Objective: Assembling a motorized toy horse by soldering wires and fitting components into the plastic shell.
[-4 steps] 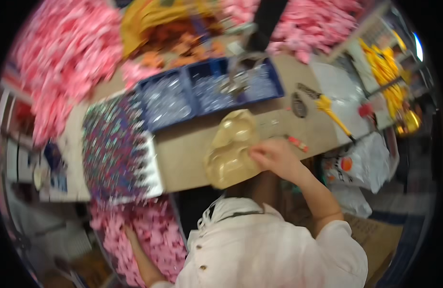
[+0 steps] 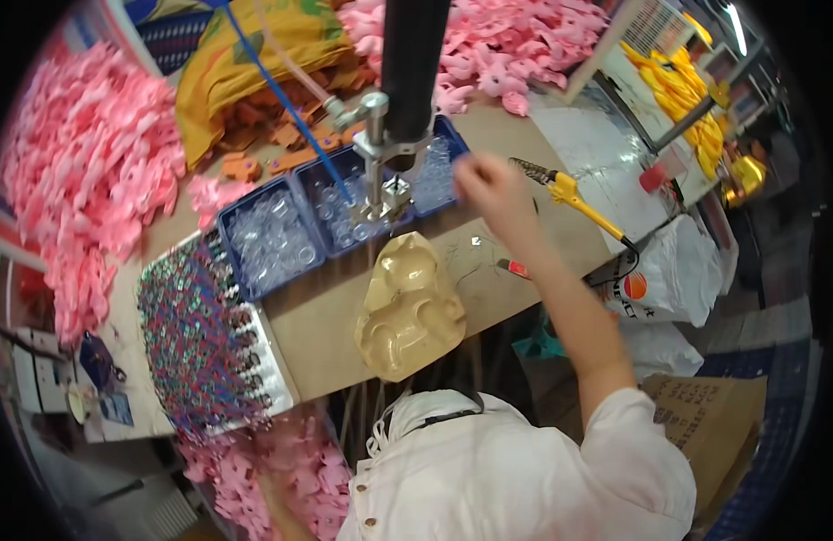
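Note:
My right hand is raised at the right end of a blue compartment tray holding small clear plastic parts. Its fingers are curled together and slightly blurred; anything between them is hidden. Below the tray, at the table's front edge, lies a beige moulded form with rounded hollows, untouched. Down at the left, my left hand is among limp pink animal-shaped pieces in a bin beneath the table edge. Blur and the pieces hide its fingers.
A black column with a metal fixture stands over the tray. Small multicoloured parts cover a white board at left. Pink piles and a yellow sack lie behind. At right are a yellow-handled corded tool and a plastic bag.
My right hand has moved up from beside the beige form to the tray's right end. The whole view has shifted and become sharper. My left hand stays among the pink pieces.

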Demonstrator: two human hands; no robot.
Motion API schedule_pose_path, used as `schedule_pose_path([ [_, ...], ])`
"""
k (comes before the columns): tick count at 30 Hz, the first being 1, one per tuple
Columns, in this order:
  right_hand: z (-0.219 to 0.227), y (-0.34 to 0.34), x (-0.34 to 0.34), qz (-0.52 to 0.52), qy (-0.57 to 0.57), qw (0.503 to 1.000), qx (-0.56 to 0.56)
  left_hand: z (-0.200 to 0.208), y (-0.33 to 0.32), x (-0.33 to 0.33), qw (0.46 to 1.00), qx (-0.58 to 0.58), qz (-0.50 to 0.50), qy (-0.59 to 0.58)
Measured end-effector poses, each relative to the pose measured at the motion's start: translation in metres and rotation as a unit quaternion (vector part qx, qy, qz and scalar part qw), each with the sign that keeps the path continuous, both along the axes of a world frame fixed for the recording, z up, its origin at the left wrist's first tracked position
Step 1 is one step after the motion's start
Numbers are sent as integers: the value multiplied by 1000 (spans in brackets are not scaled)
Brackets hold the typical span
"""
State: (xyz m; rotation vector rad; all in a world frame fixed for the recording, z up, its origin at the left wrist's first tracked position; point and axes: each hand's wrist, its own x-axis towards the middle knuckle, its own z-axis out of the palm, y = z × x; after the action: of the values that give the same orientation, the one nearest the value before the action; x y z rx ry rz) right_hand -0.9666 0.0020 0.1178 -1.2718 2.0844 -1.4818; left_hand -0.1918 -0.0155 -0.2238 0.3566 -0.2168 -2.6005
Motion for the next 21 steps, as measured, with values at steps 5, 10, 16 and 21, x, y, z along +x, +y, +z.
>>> schedule_pose_path([
  [5,-40,-96,-240,-9,437,879,189,37,-38,-152,672,-400,-354,-513],
  [10,-40,-153,-226,157,447,835,281,250,-11,-247,731,-287,-382,-487],
  [16,-99,-177,-277,167,704,676,140,365,-118,-365,751,-475,-242,-389],
  [21,-56,-162,-209,115,361,925,40,342,-258,-501,582,-654,-16,-483],
])
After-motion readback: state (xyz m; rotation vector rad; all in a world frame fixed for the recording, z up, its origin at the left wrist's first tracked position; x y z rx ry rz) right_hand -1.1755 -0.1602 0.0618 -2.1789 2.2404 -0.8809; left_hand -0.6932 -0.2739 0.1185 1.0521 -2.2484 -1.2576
